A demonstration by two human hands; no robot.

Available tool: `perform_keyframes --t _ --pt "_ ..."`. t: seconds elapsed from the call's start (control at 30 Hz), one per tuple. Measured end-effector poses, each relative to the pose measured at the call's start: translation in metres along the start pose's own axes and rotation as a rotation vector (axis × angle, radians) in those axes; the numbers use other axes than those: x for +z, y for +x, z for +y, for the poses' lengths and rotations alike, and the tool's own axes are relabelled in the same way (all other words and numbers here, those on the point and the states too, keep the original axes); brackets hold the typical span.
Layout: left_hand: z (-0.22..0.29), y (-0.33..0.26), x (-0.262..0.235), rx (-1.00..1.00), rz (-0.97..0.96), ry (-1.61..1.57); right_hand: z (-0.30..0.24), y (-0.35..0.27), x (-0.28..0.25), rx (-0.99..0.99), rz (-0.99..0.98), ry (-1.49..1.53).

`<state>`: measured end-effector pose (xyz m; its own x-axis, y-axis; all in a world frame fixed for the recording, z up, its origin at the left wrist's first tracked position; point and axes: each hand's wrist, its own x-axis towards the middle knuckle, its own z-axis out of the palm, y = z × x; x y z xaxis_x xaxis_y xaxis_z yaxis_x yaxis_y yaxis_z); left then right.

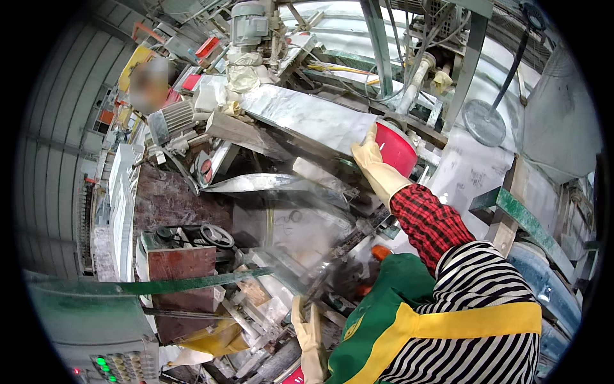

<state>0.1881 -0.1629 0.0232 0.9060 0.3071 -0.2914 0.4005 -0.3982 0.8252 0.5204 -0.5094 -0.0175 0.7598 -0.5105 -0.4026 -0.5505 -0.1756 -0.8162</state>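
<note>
Here one gloved right hand grips one red bucket; left hand rests open.

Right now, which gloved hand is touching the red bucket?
The right hand, stretched far forward, lies against the red bucket. The left hand is low and near the body, on the machine parts, away from the bucket.

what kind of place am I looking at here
Most likely a stone-cutting or similar industrial workshop. An electric motor tops dusty machinery, a pale stone slab lies on the bed, and a control panel has lit buttons. Gloved hands hold a red bucket.
</note>
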Motion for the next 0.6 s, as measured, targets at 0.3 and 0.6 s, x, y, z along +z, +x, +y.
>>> perform_keyframes --t 0.3,0.6 --pt "0.008 0.032 0.018 -0.118 -0.179 0.038 0.032 0.010 -0.044 -0.232 -0.010 0.391" --pt "-0.006 0.040 0.010 0.048 -0.078 0.209 0.059 -0.012 -0.020 -0.307 -0.325 0.923"
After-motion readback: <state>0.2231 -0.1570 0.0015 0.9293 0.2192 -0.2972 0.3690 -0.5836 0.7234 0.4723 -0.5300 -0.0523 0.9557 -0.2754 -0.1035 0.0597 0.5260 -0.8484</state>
